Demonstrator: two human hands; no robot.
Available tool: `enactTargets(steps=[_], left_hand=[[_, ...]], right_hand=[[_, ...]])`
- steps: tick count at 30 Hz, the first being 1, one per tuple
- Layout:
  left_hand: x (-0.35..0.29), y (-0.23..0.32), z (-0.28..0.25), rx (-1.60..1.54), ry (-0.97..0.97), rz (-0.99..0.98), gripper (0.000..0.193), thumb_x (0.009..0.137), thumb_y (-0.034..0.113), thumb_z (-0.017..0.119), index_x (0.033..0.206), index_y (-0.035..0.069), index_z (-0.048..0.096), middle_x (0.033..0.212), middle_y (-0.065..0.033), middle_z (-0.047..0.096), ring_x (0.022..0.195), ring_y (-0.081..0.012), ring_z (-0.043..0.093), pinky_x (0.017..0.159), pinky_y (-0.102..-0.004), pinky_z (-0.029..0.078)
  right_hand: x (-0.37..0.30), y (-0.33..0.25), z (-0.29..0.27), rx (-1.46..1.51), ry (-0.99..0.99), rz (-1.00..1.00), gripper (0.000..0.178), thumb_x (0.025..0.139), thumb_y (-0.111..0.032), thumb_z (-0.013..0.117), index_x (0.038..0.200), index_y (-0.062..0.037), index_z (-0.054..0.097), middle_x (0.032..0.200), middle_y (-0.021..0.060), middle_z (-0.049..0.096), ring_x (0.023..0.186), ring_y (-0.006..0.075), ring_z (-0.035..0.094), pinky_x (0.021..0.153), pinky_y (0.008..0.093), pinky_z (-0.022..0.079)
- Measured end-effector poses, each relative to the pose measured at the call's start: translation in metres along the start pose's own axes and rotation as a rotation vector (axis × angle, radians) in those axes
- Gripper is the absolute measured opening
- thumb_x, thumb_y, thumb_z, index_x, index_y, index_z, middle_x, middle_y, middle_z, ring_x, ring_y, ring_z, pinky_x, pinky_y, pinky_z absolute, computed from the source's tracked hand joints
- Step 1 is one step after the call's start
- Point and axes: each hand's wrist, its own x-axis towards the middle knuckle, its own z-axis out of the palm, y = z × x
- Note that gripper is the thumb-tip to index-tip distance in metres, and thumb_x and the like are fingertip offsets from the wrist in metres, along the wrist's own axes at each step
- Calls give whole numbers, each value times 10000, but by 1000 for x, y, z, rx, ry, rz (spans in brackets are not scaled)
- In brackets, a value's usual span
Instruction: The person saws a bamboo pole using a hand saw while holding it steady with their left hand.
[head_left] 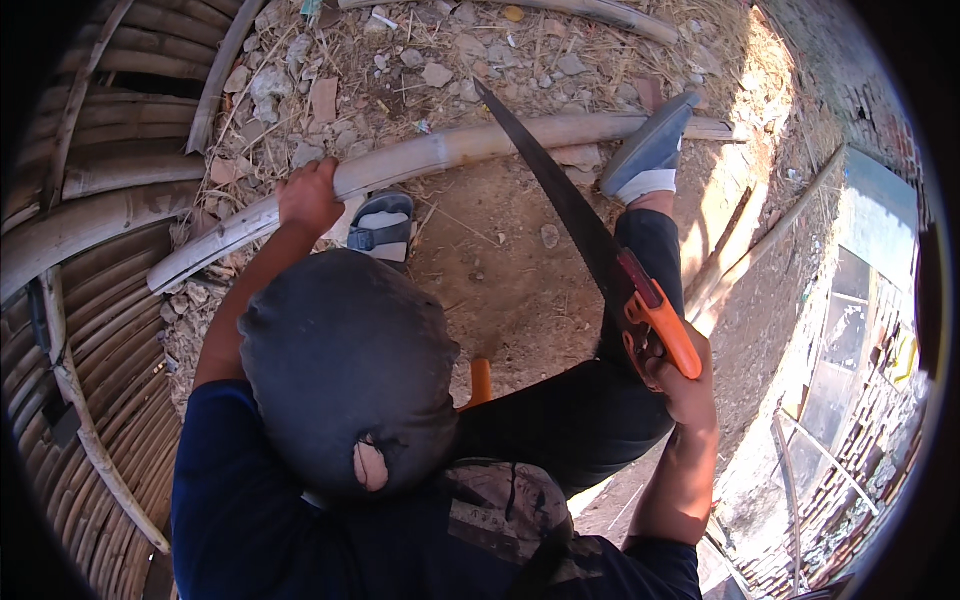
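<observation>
Down on the rubbly ground there's a bamboo pole, left hand fingers clamped round it, right foot over the other end. The right hand has its fingers wrapped round a handsaw, blade crossing the pole; can't tell if they touch. Personally I'd keep both ends pinned and start with light strokes. No containers that I can spot.

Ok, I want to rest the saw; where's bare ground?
Mostly bare dirt lies between the sandal and right leg, with the pole beyond it. Past the pole and by the left hand, it's crowded with rubble.
</observation>
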Motion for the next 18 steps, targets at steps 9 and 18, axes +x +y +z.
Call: enactTargets(steps=[9, 18], left_hand=[[4, 0, 0, 11, -37, -1, 614, 769, 172, 796, 1347, 204, 588, 1303, -60, 646, 1270, -311, 610, 1069, -558, 442], [4, -1, 0, 5, -30, 4, 608, 765, 165, 785, 1342, 200, 593, 1294, -70, 652, 1266, -318, 617, 1072, -574, 442]], right_hand=[[46, 5, 26, -54, -33, 4, 143, 803, -42, 599, 944, -25, 602, 803, 10, 574, 650, 86, 529, 593, 255, 440], [8, 19, 23, 41, -2, 1, 136, 810, -32, 601, 945, -16, 599, 837, 15, 577, 679, 100, 532, 631, 266, 453]])
